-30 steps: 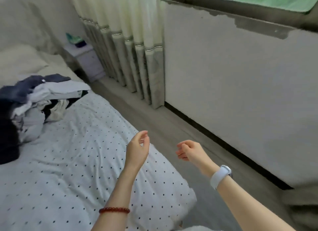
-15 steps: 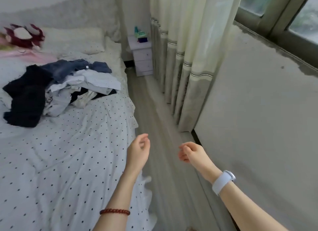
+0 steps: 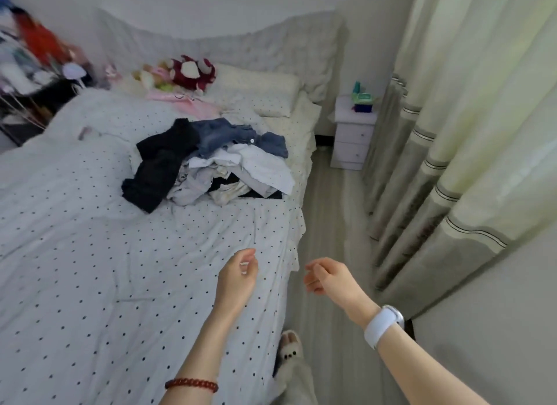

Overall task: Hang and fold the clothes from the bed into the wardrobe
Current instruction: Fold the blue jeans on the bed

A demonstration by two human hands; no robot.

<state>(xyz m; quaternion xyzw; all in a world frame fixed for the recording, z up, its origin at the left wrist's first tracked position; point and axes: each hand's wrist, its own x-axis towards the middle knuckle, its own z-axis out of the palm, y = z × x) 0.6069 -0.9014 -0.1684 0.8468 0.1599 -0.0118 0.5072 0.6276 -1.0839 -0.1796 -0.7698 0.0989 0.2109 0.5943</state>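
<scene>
Both hands are held out in front of the person, empty. The left hand (image 3: 238,276) hangs over the near part of the bed (image 3: 90,284), its fingers (image 3: 248,258) loosely curled and holding nothing. The right hand (image 3: 327,279) is over the floor strip beside the bed, fingers likewise relaxed and half curled — nothing in its grasp.

The clothes (image 3: 211,163) lie in one tangled heap further up the bed, near its right edge and short of the pillow (image 3: 256,88): dark garments to the left of the heap, denim at the back, white pieces to the front and right. The heap is well apart from both hands. No wardrobe and no hangers are in view.

Judged step: the approach to the heap, before any garment is taken up. The next move calls for closing in along the bedside and picking a single piece off the top — likely a white one — without dragging the rest.
</scene>
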